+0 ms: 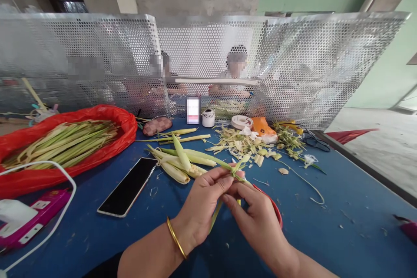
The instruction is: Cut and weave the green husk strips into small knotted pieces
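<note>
My left hand [202, 202], with a gold bangle [176, 238] at the wrist, pinches green leaf strips [240, 166] between thumb and fingers. Against it, my right hand [260, 219] is closed on the same strips, its thumb and fingertips close to the left ones. Loose strip ends stick up above the fingers, and one hangs below them. A red curved edge [276, 210] shows behind my right hand; the rest of that thing is hidden. Just beyond the hands lie pale green husk-like bundles [176, 169].
A red plastic bag [107, 110] of long leaf strips stands at left, near a purple power strip [35, 217]. A phone [128, 189] lies flat. Trimmings [233, 141], a tape roll [241, 121] and an orange packet [263, 128] sit before a perforated metal screen [202, 43]; people sit behind it.
</note>
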A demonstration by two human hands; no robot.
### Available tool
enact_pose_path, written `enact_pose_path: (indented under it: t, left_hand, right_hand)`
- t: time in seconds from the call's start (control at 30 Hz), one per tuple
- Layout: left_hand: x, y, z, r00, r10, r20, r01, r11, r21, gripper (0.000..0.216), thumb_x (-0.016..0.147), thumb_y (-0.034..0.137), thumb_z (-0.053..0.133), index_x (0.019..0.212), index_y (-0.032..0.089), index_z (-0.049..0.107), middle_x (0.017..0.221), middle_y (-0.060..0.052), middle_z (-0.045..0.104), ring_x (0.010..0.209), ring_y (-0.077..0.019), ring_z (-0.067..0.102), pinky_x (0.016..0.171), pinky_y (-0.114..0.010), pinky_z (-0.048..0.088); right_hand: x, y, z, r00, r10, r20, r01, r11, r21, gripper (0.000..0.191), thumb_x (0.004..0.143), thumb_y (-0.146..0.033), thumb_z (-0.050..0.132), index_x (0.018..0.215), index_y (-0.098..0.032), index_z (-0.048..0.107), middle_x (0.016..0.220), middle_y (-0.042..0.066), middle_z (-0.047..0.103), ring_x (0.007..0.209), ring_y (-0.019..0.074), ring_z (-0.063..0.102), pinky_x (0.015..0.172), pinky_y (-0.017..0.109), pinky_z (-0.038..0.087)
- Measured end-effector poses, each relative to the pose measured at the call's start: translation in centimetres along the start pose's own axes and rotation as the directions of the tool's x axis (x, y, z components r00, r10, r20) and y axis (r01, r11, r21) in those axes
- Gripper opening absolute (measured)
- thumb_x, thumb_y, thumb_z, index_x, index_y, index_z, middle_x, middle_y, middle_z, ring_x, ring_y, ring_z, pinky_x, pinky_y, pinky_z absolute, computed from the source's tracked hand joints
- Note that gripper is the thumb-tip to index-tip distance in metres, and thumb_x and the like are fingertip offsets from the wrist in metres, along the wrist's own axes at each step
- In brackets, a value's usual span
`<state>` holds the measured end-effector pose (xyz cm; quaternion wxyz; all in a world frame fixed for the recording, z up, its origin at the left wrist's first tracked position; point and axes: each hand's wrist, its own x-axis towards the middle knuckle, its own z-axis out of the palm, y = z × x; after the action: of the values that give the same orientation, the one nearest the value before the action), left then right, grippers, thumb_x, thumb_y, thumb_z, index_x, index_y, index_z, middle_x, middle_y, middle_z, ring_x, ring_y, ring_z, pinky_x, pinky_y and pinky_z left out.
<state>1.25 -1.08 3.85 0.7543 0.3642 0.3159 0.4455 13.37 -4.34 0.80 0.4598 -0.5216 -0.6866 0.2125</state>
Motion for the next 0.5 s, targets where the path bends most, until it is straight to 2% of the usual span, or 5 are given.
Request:
enact_pose_path:
  t: [0.13,0.27,0.5]
  left_hand:
    - [0.16,-0.53,-0.17,0.998,0.055,-0.03,-0.054,0.997,0.058,0.016,0.071,0.019,0.074,0.087,0.017,0.077,0.085,-0.006,0.074,0.083,-0.0155,0.064,0.082,-0.024,0.047]
    - [0.3,-0.73,-0.26,0.984,0.129,-0.125,-0.112,0.985,0.134,0.009,0.066,0.019,0.078,0.075,0.018,0.077,0.074,-0.002,0.072,0.072,-0.0119,0.061,0.069,-0.02,0.047]
    - [0.16,-0.37,-0.19,0.962,0.205,-0.18,-0.157,0.956,0.249,0.005,0.066,0.02,0.075,0.069,0.016,0.077,0.072,-0.005,0.074,0.073,-0.0153,0.064,0.07,-0.023,0.05]
  right_hand:
    - [0.03,0.31,0.53,0.998,0.046,-0.044,-0.042,0.996,0.082,0.019,0.091,-0.025,0.051,0.074,-0.021,0.059,0.073,0.001,0.065,0.067,0.0155,0.058,0.063,0.023,0.045]
    - [-0.08,0.02,0.46,0.999,-0.027,-0.033,0.029,0.997,0.075,0.018,0.091,-0.022,0.049,0.076,-0.021,0.058,0.078,0.002,0.064,0.071,0.0155,0.058,0.067,0.024,0.046]
    - [-0.21,-0.48,0.37,0.995,-0.103,-0.008,0.103,0.994,0.019,0.027,0.091,-0.018,0.046,0.065,-0.022,0.041,0.069,0.0,0.052,0.068,0.0148,0.05,0.062,0.024,0.042]
